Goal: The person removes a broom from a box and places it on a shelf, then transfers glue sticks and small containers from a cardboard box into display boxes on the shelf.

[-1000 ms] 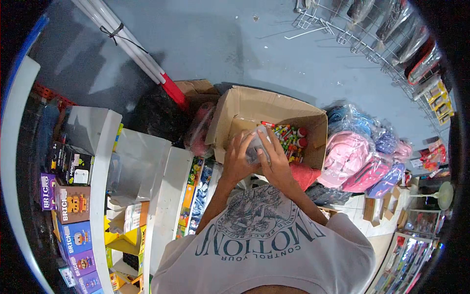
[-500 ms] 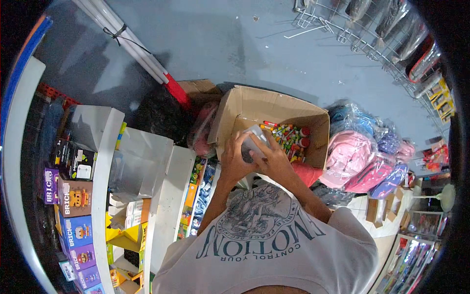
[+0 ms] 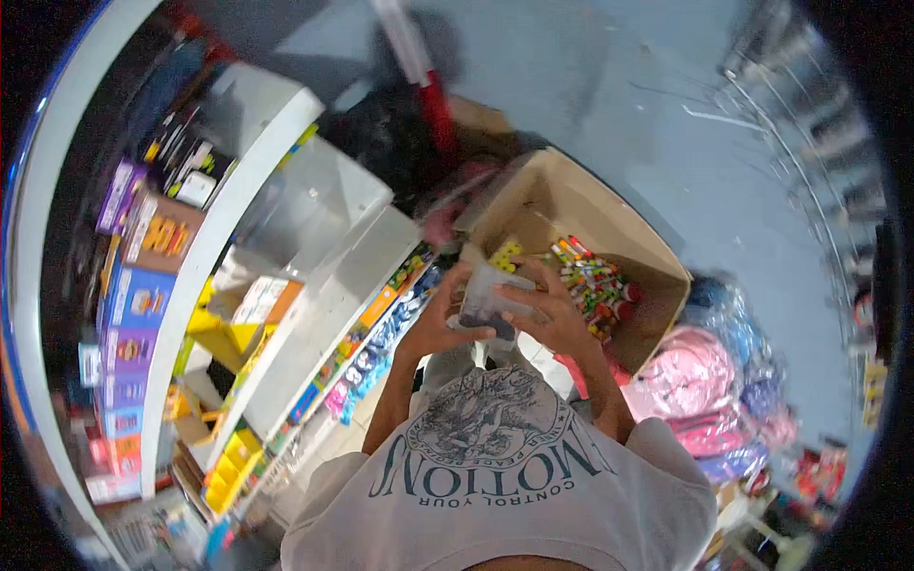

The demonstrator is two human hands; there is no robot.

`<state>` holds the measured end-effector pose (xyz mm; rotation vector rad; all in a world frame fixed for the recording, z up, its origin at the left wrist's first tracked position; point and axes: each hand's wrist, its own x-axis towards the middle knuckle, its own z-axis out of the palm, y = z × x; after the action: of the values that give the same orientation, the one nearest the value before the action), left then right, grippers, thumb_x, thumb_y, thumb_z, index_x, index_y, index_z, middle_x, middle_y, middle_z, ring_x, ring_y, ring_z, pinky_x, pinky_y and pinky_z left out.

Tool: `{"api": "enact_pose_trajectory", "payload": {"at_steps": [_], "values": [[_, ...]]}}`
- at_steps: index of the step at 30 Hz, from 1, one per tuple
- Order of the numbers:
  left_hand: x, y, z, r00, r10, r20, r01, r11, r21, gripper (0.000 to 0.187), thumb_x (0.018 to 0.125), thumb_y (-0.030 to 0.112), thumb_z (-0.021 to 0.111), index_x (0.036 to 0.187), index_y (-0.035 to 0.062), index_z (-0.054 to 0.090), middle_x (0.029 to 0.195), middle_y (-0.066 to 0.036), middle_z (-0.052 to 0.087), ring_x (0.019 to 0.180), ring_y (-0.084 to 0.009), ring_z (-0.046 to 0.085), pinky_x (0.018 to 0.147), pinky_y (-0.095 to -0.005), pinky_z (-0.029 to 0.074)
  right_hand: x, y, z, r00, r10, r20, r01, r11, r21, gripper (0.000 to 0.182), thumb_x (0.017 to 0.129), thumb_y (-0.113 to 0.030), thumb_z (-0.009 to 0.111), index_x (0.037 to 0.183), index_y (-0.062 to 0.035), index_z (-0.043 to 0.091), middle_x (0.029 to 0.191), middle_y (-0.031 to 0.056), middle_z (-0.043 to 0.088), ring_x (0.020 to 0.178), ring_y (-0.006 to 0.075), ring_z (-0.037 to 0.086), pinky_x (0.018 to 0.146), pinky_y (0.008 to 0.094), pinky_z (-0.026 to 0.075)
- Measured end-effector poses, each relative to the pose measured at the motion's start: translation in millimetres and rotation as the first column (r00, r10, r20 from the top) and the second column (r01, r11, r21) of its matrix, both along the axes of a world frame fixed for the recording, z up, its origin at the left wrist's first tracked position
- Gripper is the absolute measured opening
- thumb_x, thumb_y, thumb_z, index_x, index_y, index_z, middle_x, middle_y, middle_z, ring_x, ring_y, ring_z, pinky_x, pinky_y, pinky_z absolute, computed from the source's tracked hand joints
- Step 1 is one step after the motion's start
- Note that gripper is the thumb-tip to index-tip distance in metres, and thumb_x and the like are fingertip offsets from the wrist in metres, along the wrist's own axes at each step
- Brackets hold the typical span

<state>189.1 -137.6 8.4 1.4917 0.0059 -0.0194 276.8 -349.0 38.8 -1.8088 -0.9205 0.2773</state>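
Note:
In front of my chest, a translucent grey plastic container is held between both hands. My left hand grips its left side, the thumb along the lower edge. On the other side, my right hand wraps round it with the fingers across the front. What is inside the container is blurred; something dark shows low down. Just beyond my hands stands an open cardboard box with many small colourful tube-like items in it. Some yellow pieces show beside the container.
Shelves with toy brick boxes and a clear bin run along the left. Plastic-wrapped pink bags lie right of the carton. A wire rack hangs on the blue-grey wall.
My view has turned, so the shelves and carton appear rotated clockwise. The container has come slightly lower and nearer my chest, still in both hands, and yellow pieces now show beyond it.

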Motion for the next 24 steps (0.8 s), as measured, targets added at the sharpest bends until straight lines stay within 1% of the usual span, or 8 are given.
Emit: {"api": "enact_pose_trajectory", "payload": {"at_steps": [4, 6, 10, 13, 17, 18, 21, 24], "values": [[-48, 11, 11, 0.973, 0.12, -0.195, -0.085, 0.98, 0.177, 0.08, 0.069, 0.023, 0.088, 0.133, 0.0122, 0.041, 0.135, -0.008, 0.042, 0.122, -0.0269, 0.048, 0.101, -0.0415, 0.043, 0, 26, -25, 0.977, 0.211, -0.007, -0.211, 0.977, 0.041, 0.038, 0.077, -0.027, 0.078, 0.114, -0.0178, 0.071, 0.14, 0.0149, 0.042, 0.13, 0.0327, 0.042, 0.104, 0.0442, 0.04], [-82, 14, 0, 0.961, 0.212, -0.175, -0.19, 0.972, 0.135, 0.079, 0.067, 0.022, 0.088, 0.131, 0.0133, 0.043, 0.133, -0.009, 0.042, 0.123, -0.028, 0.046, 0.101, -0.0444, 0.042, -8, 43, -29, 0.937, 0.35, -0.015, -0.347, 0.934, 0.08, 0.046, 0.073, -0.027, 0.082, 0.116, -0.0159, 0.069, 0.141, 0.0144, 0.042, 0.129, 0.0334, 0.042, 0.103, 0.0446, 0.041], [-148, 15, -3, 0.882, 0.435, -0.181, -0.425, 0.901, 0.094, 0.083, 0.065, 0.019, 0.089, 0.133, 0.0162, 0.041, 0.139, -0.009, 0.039, 0.129, -0.0292, 0.041, 0.104, -0.0469, 0.038, -35, 80, -24, 0.778, 0.585, -0.229, -0.545, 0.81, 0.216, 0.057, 0.069, -0.024, 0.085, 0.12, -0.0118, 0.064, 0.138, 0.014, 0.044, 0.13, 0.032, 0.042, 0.103, 0.0471, 0.041], [-205, 10, 19, 0.779, 0.621, -0.085, -0.616, 0.784, 0.077, 0.084, 0.069, 0.011, 0.086, 0.139, 0.0162, 0.039, 0.138, -0.009, 0.042, 0.13, -0.027, 0.04, 0.105, -0.0447, 0.038, -74, 120, -27, 0.677, 0.735, 0.023, -0.727, 0.665, 0.169, 0.05, 0.07, -0.008, 0.082, 0.117, -0.0085, 0.063, 0.137, 0.0153, 0.042, 0.127, 0.0322, 0.046, 0.102, 0.0437, 0.042], [-271, 11, 18, 0.689, 0.725, -0.024, -0.717, 0.686, 0.124, 0.088, 0.065, 0.004, 0.086, 0.139, 0.0146, 0.039, 0.137, -0.007, 0.044, 0.128, -0.025, 0.044, 0.103, -0.042, 0.042, -132, 154, -7, 0.623, 0.756, 0.201, -0.781, 0.589, 0.208, 0.048, 0.07, -0.01, 0.083, 0.114, -0.0098, 0.063, 0.131, 0.0154, 0.048, 0.123, 0.0315, 0.049, 0.094, 0.0419, 0.044], [-290, 15, 16, 0.676, 0.737, -0.006, -0.731, 0.671, 0.122, 0.089, 0.064, 0.003, 0.086, 0.139, 0.0144, 0.04, 0.137, -0.007, 0.044, 0.127, -0.0246, 0.045, 0.102, -0.0414, 0.043, -148, 160, -11, 0.603, 0.785, 0.142, -0.795, 0.58, 0.177, 0.047, 0.071, -0.021, 0.084, 0.113, -0.0093, 0.066, 0.134, 0.016, 0.047, 0.124, 0.0332, 0.047, 0.099, 0.0482, 0.04], [-355, 30, 18, 0.634, 0.773, -0.011, -0.771, 0.632, 0.079, 0.087, 0.063, 0.001, 0.087, 0.137, 0.0143, 0.043, 0.135, -0.006, 0.045, 0.125, -0.0236, 0.047, 0.1, -0.0406, 0.045, -207, 178, 6, 0.517, 0.845, 0.14, -0.856, 0.508, 0.098, 0.052, 0.073, -0.02, 0.082, 0.119, -0.0072, 0.061, 0.135, 0.0171, 0.047, 0.13, 0.0339, 0.039, 0.099, 0.0453, 0.038], [-427, 62, 4, 0.506, 0.854, 0.118, -0.862, 0.495, 0.111, 0.081, 0.062, 0.001, 0.087, 0.131, 0.0141, 0.047, 0.132, -0.004, 0.047, 0.122, -0.0215, 0.049, 0.099, -0.0388, 0.046, -274, 195, 1, 0.584, 0.8, 0.139, -0.812, 0.574, 0.107, 0.056, 0.075, -0.021, 0.08, 0.124, -0.0068, 0.057, 0.141, 0.0171, 0.041, 0.133, 0.0332, 0.035, 0.104, 0.0471, 0.035]]}}
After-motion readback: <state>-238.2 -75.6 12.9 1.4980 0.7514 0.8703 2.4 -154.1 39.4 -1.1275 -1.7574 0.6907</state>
